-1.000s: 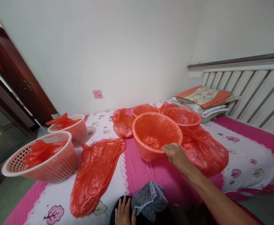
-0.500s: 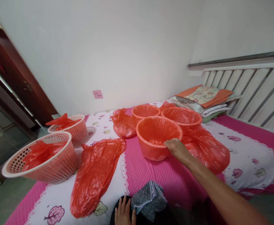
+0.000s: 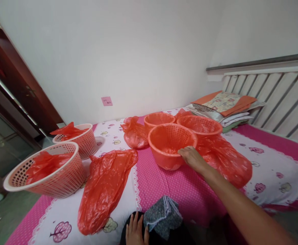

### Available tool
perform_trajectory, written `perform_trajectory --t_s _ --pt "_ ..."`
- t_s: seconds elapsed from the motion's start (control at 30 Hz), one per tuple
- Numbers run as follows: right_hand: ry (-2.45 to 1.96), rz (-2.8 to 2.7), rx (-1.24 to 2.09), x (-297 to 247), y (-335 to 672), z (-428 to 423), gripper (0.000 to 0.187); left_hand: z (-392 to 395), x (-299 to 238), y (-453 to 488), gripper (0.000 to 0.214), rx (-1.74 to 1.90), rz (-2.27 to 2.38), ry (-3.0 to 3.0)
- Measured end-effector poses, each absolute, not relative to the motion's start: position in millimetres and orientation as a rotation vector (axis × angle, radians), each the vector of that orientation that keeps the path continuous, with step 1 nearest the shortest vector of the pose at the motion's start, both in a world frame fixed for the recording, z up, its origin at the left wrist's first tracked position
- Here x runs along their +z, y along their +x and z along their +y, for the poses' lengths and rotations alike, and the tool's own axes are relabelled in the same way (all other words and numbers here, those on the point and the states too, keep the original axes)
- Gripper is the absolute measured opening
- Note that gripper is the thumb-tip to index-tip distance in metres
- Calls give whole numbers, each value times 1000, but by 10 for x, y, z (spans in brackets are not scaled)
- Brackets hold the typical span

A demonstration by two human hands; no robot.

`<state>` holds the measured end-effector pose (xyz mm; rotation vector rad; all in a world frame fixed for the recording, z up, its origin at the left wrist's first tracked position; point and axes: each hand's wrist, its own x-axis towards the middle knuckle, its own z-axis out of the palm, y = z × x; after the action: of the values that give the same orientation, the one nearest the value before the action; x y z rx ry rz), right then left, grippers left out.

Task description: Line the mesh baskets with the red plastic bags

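My right hand point(image 3: 189, 156) is closed over the near rim of an orange plastic basket point(image 3: 164, 163), its fingers curled at the edge. Other orange baskets stand just behind it: one at the back point(image 3: 159, 118), another at the right point(image 3: 202, 124). A large red plastic bag point(image 3: 225, 160) bulges beside my right wrist. My left hand point(image 3: 135, 229) lies flat with spread fingers on my dark-clothed leg, next to a folded grey cloth point(image 3: 163, 216). Up from that hand, a red plastic bag point(image 3: 108, 190) lies spread on the bed.
Two pink-and-white baskets, one near point(image 3: 62, 180) and one farther back point(image 3: 87, 144), hold red bags at the left. A knotted red bag point(image 3: 136, 134) sits mid-bed. Folded bedding point(image 3: 222, 107) is stacked by the white headboard point(image 3: 274, 102). A wall runs behind the bed.
The orange basket in my right hand has shifted slightly away from me, the hand still on its rim. My left hand stays on my leg. The view has tilted a little.
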<state>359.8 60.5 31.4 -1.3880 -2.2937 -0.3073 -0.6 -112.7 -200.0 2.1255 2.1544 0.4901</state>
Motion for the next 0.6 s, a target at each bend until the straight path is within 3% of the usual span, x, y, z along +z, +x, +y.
perform_trajectory --t_s 0.2,0.4,0.6 --pt "-1487 -2313 -300 285 3633 550 17 -1126 -2026 -7 50 431 2170 2181" --pt "-1436 -2239 -353 190 3722 457 53 -1120 -2042 -6 49 447 2189 2194" --pt "-1421 -2228 -395 154 3639 416 46 -1127 -2023 -3 49 485 2170 2159"
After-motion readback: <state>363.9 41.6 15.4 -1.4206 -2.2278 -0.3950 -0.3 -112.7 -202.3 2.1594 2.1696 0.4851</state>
